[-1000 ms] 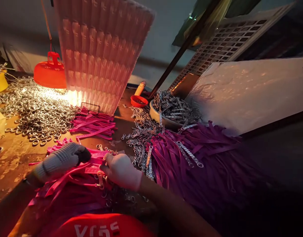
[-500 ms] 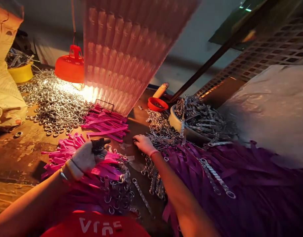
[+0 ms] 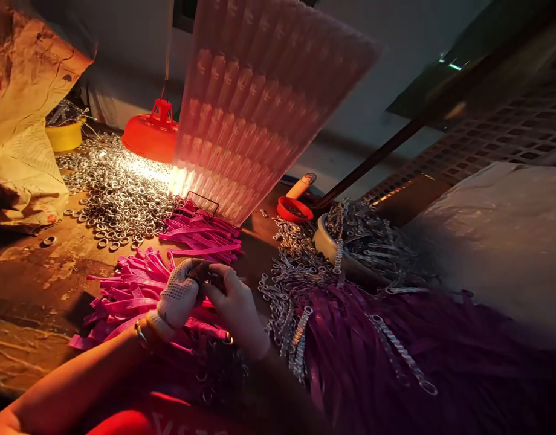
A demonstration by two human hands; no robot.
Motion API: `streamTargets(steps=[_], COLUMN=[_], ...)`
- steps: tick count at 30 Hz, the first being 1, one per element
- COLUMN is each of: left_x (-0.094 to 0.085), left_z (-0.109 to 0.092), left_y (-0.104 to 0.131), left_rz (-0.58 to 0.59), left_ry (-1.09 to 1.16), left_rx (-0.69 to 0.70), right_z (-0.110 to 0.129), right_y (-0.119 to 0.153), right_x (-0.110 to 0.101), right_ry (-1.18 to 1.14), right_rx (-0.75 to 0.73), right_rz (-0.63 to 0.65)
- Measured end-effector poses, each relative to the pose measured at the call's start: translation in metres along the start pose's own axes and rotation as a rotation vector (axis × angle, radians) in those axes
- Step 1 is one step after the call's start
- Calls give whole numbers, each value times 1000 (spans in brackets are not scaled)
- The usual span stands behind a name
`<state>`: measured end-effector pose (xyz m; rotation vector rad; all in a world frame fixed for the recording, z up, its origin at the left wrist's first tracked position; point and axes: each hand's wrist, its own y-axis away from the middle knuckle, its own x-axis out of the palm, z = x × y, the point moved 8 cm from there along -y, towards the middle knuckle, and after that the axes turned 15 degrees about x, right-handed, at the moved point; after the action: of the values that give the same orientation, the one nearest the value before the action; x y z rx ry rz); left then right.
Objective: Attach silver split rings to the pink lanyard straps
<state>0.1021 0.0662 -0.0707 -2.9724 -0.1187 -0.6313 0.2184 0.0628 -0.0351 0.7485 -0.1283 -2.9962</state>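
My left hand (image 3: 177,297) wears a white dotted glove with dark fingertips, and its fingers are closed in a pinch. Against them, the fingers of my right hand (image 3: 242,314) press together too; whatever lies between the two is too small and shaded to name. Both hands are over a heap of pink straps (image 3: 126,287), some with metal rings at their near ends. Another bundle of pink straps (image 3: 203,232) lies just beyond. To the right of my right hand spreads a pile of short metal chains (image 3: 289,275).
A red lamp (image 3: 151,136) lights a mound of metal rings (image 3: 115,205). Beside it leans a translucent ribbed panel (image 3: 255,121). A red bowl (image 3: 295,209) and a pale basin (image 3: 322,238) of chains stand at right, behind purple straps (image 3: 350,350). A paper sack (image 3: 28,139) is at left.
My right hand has come left from beside the chain pile to meet my left hand at the fingertips. The view has shifted, so the scene sits a little further right and lower.
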Motion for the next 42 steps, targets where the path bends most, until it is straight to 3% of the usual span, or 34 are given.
streamTargets(steps=[3,6,10,15,20,23,25,27,29,30,34,38,42], left_x=[-6,-6,-8,-5,-6,-5,0,8,21,28,61,99,114], left_z=[2,3,-2,-2,3,5,6,6,9,12,28,62,84], left_y=[2,4,10,8,-9,-11,-10,-15,-29,-41,-112,-163,-174], left_rz=[-8,101,223,344,444,470,475,470,501,530,626,594,583], left_ry=[21,93,-3,-202,-433,-437,-357,-235,-195,-276,-886,-1058,-1076], left_rx=[16,-12,-60,-1,108,29,-75,-158,-207,-199,63,137,130], right_z=[1,-4,-7,5,18,20,18,10,-5,-13,-43,-65,-79], right_y=[1,-2,2,5,1,-1,-3,-10,-19,-23,-26,-21,-15], right_x=[2,-4,-5,-4,3,0,-3,-11,-23,-31,-59,-55,-51], right_ry=[-111,-177,-160,136,633,810,723,541,373,309,60,-109,-98], right_rx=[48,68,67,-118,-345,-398,-395,-296,-151,-84,74,113,111], right_rz=[-58,-103,-76,-74,7,10,62,80,25,-34,-266,-207,-168])
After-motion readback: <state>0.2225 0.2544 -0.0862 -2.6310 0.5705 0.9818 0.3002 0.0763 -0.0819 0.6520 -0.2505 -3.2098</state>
